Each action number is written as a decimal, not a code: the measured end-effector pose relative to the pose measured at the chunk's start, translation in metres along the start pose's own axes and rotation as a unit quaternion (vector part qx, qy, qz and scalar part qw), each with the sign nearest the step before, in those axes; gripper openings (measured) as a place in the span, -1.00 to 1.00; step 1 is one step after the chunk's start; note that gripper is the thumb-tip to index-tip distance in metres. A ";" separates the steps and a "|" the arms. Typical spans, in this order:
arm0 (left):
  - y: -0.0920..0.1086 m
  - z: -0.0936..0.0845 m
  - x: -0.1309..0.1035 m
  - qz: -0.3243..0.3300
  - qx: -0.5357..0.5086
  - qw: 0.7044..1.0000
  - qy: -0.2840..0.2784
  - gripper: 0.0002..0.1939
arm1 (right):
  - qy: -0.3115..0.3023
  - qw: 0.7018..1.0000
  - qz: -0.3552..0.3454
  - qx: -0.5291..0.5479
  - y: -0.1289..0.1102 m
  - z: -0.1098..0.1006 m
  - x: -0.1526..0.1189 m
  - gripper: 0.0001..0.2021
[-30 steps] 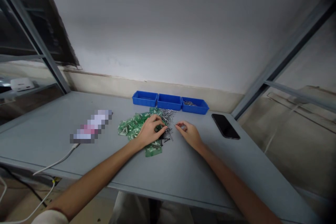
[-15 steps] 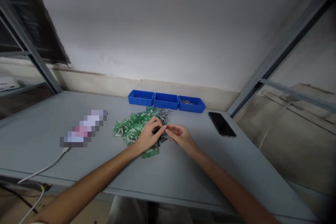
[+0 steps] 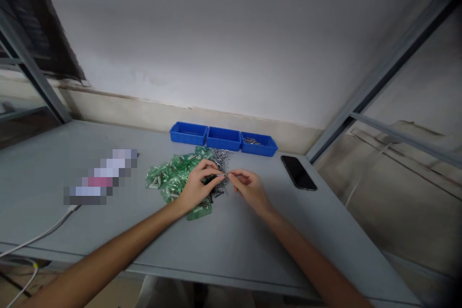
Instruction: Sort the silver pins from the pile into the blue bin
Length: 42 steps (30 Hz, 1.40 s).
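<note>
My left hand (image 3: 199, 184) pinches a thin metal screw (image 3: 221, 174) between thumb and forefinger, its shaft pointing right. Facing it, my right hand (image 3: 251, 191) has its fingertips closed at the screw's other end; whether a second small part is in them is too small to tell. Beneath and behind the hands lies a loose pile of metal screws (image 3: 221, 158), some silver, some darker. Left of it, partly hidden by my left hand, spread several green clear bags (image 3: 176, 168) with small metal parts inside.
Three blue bins (image 3: 224, 139) stand in a row near the wall; the right one holds some metal pieces. A black phone (image 3: 299, 173) lies at the right of the grey table (image 3: 231, 250). At left is a blurred-out device (image 3: 104, 178) with a white cable (image 3: 43, 237).
My fingertips have drawn slightly apart, and the screw between them now shows. The whole scene has shifted a little to the left as the camera turned.
</note>
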<state>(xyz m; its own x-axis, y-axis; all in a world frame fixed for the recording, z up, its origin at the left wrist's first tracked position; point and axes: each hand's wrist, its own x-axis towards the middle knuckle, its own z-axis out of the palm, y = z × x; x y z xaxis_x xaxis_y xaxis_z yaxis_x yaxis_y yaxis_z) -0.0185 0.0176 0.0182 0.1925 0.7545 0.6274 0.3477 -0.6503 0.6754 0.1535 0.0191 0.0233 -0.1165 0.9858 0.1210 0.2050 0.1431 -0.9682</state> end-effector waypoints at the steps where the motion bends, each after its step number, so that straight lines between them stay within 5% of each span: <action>1: 0.000 0.000 0.000 -0.003 -0.004 1.000 0.005 -0.89 | -0.002 1.000 -0.003 -0.006 0.001 0.000 0.000 -0.70; 10: 0.003 0.005 -0.005 -0.008 0.009 1.000 0.013 -0.88 | -0.038 0.967 -0.160 -0.195 0.011 -0.003 0.005 -0.82; 18: -0.008 -0.002 -0.001 -0.026 0.054 0.998 0.036 -0.76 | 0.104 0.949 -0.088 -0.283 0.029 -0.060 0.052 -0.73; 24: -0.012 -0.003 -0.001 -0.028 0.062 0.998 0.017 -0.78 | 0.129 0.937 -0.068 -0.318 0.021 -0.093 0.105 -0.72; 28: -0.011 0.003 -0.005 -0.021 0.060 0.998 -0.014 -0.76 | 0.134 0.935 -0.079 -0.319 0.020 -0.084 0.122 -0.61; 33: -0.008 0.005 -0.010 -0.003 0.065 0.996 -0.054 -0.87 | 0.041 0.903 -0.222 -0.365 0.040 -0.048 0.094 -0.78; 42: 0.000 0.008 -0.020 0.077 0.158 0.967 -0.184 -0.83 | -0.051 0.877 -0.243 -0.412 0.056 -0.027 0.078 -0.64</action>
<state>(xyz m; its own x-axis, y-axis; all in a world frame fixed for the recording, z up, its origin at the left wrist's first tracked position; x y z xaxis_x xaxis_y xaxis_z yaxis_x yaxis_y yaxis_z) -0.0152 0.0030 0.0026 0.5576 0.6683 0.4925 0.5398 -0.7426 0.3965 0.1827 0.1062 -0.0158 -0.4620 0.7837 0.4151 0.7347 0.6004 -0.3158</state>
